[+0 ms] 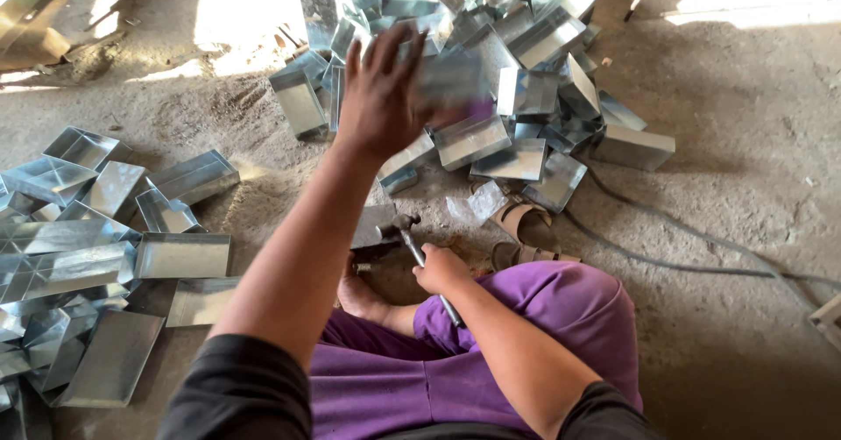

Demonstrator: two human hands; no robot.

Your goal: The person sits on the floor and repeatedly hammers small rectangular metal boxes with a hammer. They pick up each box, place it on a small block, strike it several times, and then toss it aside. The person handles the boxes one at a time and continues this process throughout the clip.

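Note:
My left hand [378, 98] is raised over the ground with fingers spread, blurred by motion. A blurred shiny sheet-metal box [451, 81] is at its fingertips; whether the hand still grips it is unclear. My right hand [441, 269] rests by my knee, closed around the handle of a hammer [412, 234], whose head sits next to a dark metal block [372, 225] on the ground. I sit on the ground in purple trousers, with a bare foot [357, 295] beside the block.
A big heap of shiny metal boxes [517, 46] lies ahead. Flatter trays and sheets [88, 238] are spread at the left. Sandals [523, 230] lie by my knee, and a dark cable [692, 251] runs across the dirt floor at the right.

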